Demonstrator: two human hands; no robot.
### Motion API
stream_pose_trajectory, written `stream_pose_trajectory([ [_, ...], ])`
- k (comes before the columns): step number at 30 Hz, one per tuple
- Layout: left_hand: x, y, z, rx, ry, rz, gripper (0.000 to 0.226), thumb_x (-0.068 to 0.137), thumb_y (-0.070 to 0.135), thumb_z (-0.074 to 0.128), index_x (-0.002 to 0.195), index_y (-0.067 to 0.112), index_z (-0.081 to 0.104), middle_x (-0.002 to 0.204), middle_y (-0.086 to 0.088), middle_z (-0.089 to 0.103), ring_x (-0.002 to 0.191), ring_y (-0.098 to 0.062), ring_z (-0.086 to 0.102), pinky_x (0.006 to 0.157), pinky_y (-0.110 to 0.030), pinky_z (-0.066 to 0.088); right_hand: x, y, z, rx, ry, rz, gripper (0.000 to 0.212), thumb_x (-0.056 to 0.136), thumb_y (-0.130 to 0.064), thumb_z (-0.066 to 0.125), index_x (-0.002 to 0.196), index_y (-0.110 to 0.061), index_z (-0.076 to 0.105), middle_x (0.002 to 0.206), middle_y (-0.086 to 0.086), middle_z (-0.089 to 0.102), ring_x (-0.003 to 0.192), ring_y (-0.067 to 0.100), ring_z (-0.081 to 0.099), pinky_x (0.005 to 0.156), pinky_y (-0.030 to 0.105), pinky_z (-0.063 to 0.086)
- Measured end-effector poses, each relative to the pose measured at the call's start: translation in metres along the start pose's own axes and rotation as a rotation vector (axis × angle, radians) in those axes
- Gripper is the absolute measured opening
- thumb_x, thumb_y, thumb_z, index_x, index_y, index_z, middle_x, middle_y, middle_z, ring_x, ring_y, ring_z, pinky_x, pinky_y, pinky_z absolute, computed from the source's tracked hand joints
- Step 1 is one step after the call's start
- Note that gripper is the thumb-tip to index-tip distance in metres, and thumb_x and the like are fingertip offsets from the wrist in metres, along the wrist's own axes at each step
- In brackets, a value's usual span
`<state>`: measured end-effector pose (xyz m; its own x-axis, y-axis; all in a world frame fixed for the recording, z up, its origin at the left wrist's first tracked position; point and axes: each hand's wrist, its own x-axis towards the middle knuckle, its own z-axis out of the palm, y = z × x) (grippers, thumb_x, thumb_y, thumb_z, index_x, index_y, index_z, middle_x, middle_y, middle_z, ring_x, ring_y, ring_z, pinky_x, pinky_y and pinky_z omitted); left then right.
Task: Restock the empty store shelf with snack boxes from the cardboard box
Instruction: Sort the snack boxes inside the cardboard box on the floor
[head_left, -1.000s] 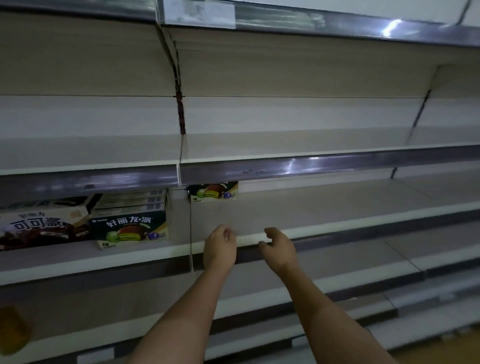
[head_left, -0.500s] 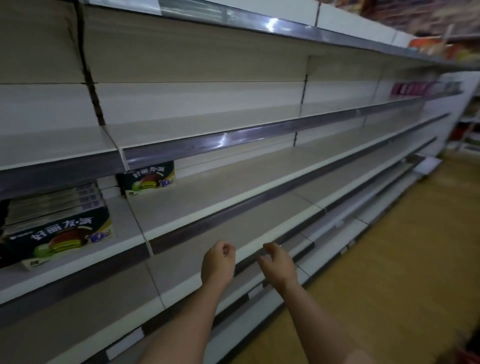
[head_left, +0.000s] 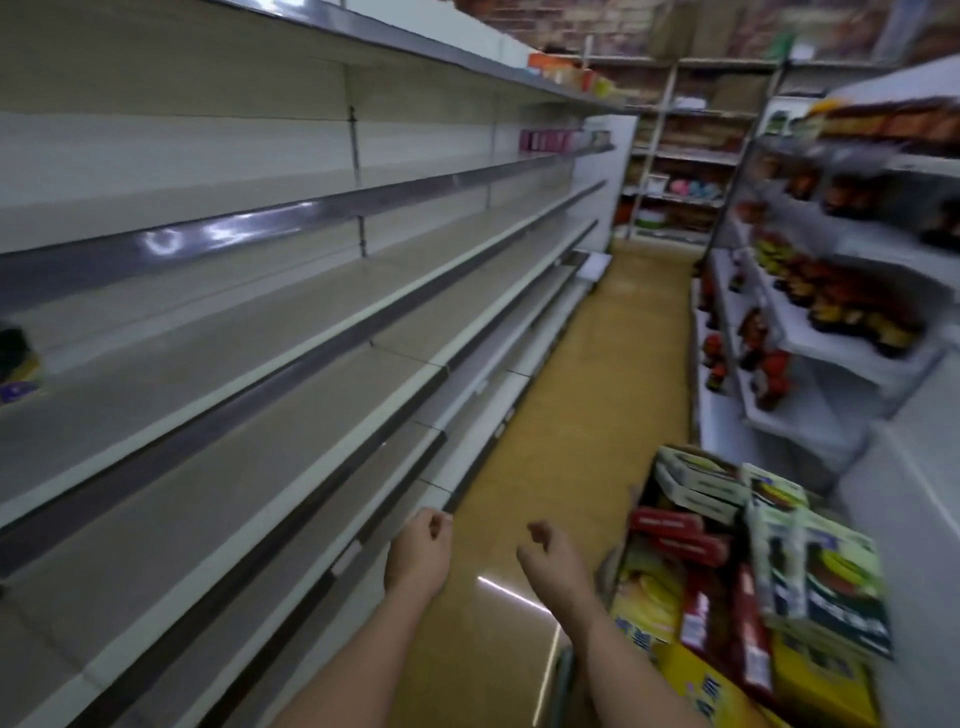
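Currently, both hands are held out over the aisle floor (head_left: 587, 395), empty: left hand (head_left: 420, 552) and right hand (head_left: 551, 560) with fingers loosely curled, nothing gripped. Snack boxes (head_left: 737, 582) are seen heaped in the cardboard box (head_left: 631, 512), low right, just beside the right forearm. The store shelf (head_left: 270, 332) runs along the left, mostly bare; one blurred package (head_left: 15, 364) is noted at its far left. Stocked racks (head_left: 831, 291) are seen opposite.

Beige shelves (head_left: 291, 332), yellow floor (head_left: 597, 415), red, yellow & green snack boxes (head_left: 737, 571)
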<state>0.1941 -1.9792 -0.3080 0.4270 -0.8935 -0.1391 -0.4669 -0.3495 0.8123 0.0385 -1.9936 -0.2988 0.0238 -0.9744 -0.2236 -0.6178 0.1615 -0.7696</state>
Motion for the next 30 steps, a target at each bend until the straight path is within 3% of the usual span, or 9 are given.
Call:
stream_pose_trajectory([
  [3,-0.015,0.022,0.041,0.01,-0.07,0.051,0.024,0.099,0.031,0.041,0.105,0.021,0.061,0.099,-0.003,0.065,0.086,-0.021,0.06,0.068,-0.028,0.045,-0.006,0.035,-0.041,-0.005,0.074,0.078,0.045,0.088,-0.02,0.055,0.133,-0.015,0.051,0.135,0.003,0.055,0.122,0.019,0.052,0.092,0.024,0.039],
  [8,-0.053,0.063,0.11,0.006,-0.162,0.098,0.026,0.099,0.03,0.043,0.11,0.016,0.061,0.103,-0.001,0.064,0.092,-0.018,0.059,0.082,-0.032,0.05,-0.019,0.093,-0.11,0.003,0.181,0.157,0.038,0.092,-0.024,0.053,0.129,-0.019,0.052,0.13,-0.001,0.056,0.112,0.019,0.055,0.087,0.03,0.047],
  [11,-0.075,0.087,0.15,0.02,-0.2,0.122,0.027,0.099,0.03,0.044,0.112,0.015,0.062,0.109,-0.002,0.065,0.092,-0.018,0.058,0.075,-0.027,0.045,-0.028,0.127,-0.148,0.017,0.232,0.194,0.042,0.094,-0.024,0.051,0.136,-0.019,0.046,0.137,-0.001,0.051,0.105,0.016,0.056,0.085,0.028,0.049],
  [17,-0.11,0.126,0.222,0.019,-0.286,0.178,0.024,0.098,0.03,0.044,0.108,0.018,0.062,0.094,0.007,0.062,0.085,-0.012,0.058,0.074,-0.03,0.049,-0.035,0.18,-0.217,0.025,0.314,0.251,0.041,0.092,-0.023,0.054,0.132,-0.018,0.05,0.135,0.0,0.055,0.115,0.018,0.055,0.086,0.026,0.042],
  [20,-0.125,0.145,0.252,0.052,-0.363,0.216,0.024,0.1,0.032,0.042,0.112,0.02,0.06,0.089,0.008,0.06,0.079,-0.01,0.057,0.069,-0.029,0.046,-0.034,0.202,-0.245,0.034,0.34,0.284,0.043,0.091,-0.023,0.055,0.133,-0.018,0.049,0.137,0.001,0.052,0.114,0.02,0.055,0.089,0.03,0.047],
  [25,-0.13,0.165,0.29,0.079,-0.443,0.241,0.025,0.101,0.029,0.04,0.114,0.018,0.059,0.093,0.005,0.06,0.079,-0.01,0.055,0.063,-0.026,0.041,-0.026,0.231,-0.27,0.053,0.368,0.332,0.043,0.091,-0.02,0.055,0.133,-0.015,0.048,0.134,0.004,0.054,0.113,0.02,0.055,0.08,0.026,0.042],
  [27,-0.126,0.171,0.303,0.083,-0.471,0.25,0.025,0.101,0.029,0.041,0.114,0.018,0.059,0.093,0.006,0.06,0.078,-0.007,0.054,0.065,-0.025,0.043,-0.019,0.239,-0.274,0.069,0.368,0.363,0.044,0.09,-0.02,0.056,0.133,-0.016,0.048,0.133,0.004,0.055,0.114,0.02,0.055,0.082,0.027,0.045],
  [30,-0.115,0.177,0.325,0.088,-0.523,0.265,0.028,0.1,0.028,0.043,0.121,0.016,0.057,0.112,0.001,0.063,0.091,-0.011,0.056,0.076,-0.027,0.046,-0.005,0.251,-0.276,0.094,0.373,0.402,0.046,0.088,-0.022,0.058,0.132,-0.018,0.047,0.132,0.004,0.056,0.114,0.02,0.056,0.088,0.033,0.05],
])
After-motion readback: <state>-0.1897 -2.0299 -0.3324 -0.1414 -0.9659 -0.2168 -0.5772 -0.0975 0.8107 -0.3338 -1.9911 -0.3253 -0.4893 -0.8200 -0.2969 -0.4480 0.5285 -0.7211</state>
